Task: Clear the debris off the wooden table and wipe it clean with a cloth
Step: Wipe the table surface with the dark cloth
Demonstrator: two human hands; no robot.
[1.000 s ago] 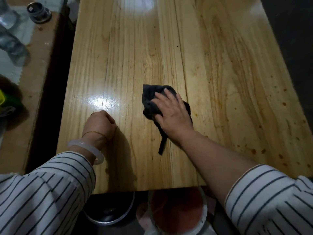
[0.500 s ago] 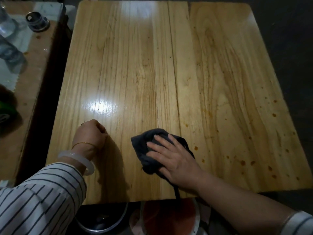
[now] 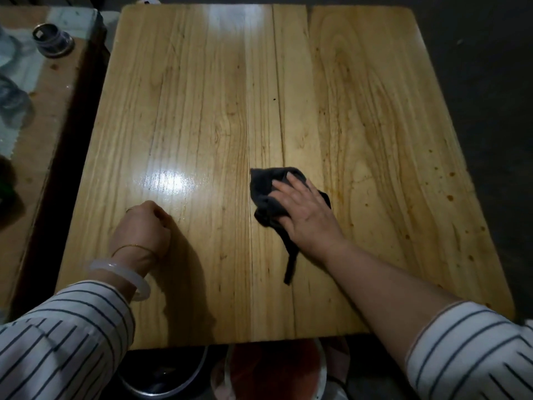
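**Inspector:** Fingers first.

**Assistant:** The fingers [image 3: 288, 183] of the right hand [image 3: 305, 217] lie straight and close together, pressing the cloth [image 3: 262, 186] flat onto the wooden table [image 3: 202, 96]. A loose tail of the cloth trails from under the palm towards the person. The left hand [image 3: 144, 226], well to the left of the cloth, rests as a curled fist with nothing visible in it.

**Inspector:** Step in hand?

**Assistant:** Wiping, in my judgement. I see no loose debris near the cloth.

**Inspector:** Next move?

**Assistant:** Orange-brown spots [image 3: 450, 197] lie scattered well to the right of the cloth. It likely needs firm, flat passes that way, carried out to the edge.

**Inspector:** Surroundings, obstructions?

**Assistant:** Nothing stands between the cloth and the spots. On the near side of the cloth, below the table edge, sit a dark bowl [image 3: 161, 379] and a red basin [image 3: 277, 368], and dragged grime could drop into them. Far left of the cloth a metal lid [image 3: 52, 40] sits on a side table [image 3: 57, 90], clear of the work.
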